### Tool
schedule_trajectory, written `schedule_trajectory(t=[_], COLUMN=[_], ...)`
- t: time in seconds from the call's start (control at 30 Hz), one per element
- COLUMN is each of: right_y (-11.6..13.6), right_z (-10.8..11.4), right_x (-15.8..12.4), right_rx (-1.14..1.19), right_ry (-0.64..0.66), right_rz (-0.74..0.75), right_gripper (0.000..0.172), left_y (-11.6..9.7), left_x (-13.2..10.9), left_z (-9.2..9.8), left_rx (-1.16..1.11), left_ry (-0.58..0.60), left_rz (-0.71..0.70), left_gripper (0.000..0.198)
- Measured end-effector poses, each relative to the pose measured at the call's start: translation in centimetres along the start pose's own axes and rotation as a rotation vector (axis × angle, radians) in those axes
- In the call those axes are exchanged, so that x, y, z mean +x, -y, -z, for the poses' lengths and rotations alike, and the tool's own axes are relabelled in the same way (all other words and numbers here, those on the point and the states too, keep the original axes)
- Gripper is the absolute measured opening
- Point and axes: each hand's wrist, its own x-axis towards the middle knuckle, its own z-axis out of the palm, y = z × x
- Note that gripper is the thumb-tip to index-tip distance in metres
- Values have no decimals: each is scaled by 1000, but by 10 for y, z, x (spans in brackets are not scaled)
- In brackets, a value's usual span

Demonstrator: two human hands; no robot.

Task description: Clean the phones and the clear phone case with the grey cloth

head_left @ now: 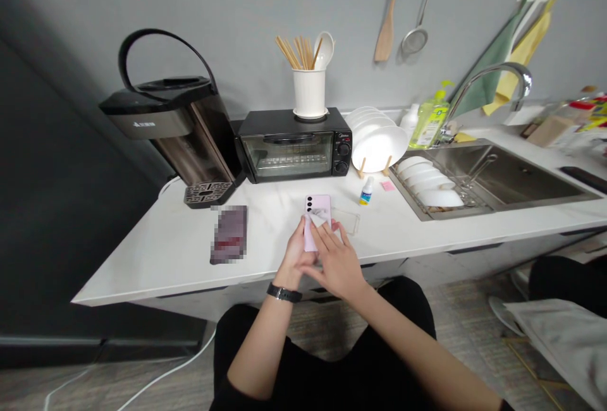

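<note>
My left hand is wrapped around a pale pink smartphone, its back with the camera lenses facing me. With my right hand I press a white cloth or tissue against the phone's back, fingers laid over it. To the right of the phone a clear phone case lies on the counter, partly behind my fingers. Beyond it stand a small bottle with a blue and yellow label and a pink square packet. Left of my hands lies a dark, blurred-out flat object.
On the white counter stand a water dispenser, a toaster oven topped by a chopstick holder, and racked plates. To the right are a sink with bowls and a dish soap bottle. Another person's leg shows far right.
</note>
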Motion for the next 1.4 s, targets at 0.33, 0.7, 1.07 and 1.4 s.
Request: schedule_trajectory(t=[0.33,0.7,1.07,1.4], right_y=[17,-9,-14,4], right_z=[-3,6,13,15], right_x=[-13,47,18,-16], right_rx=[21,3,-11,62], right_ry=[33,-20,-1,89], right_rz=[92,-87,-35,179], right_gripper=[79,74,75,84], left_y=[0,1,1,-1], left_x=[0,1,5,-1], left_z=[7,-2,3,-6], left_rx=[-37,-63,-31,-7], left_ry=[27,-79,-57,-44], left_rz=[5,-112,-47,-14], left_gripper=[58,45,49,61])
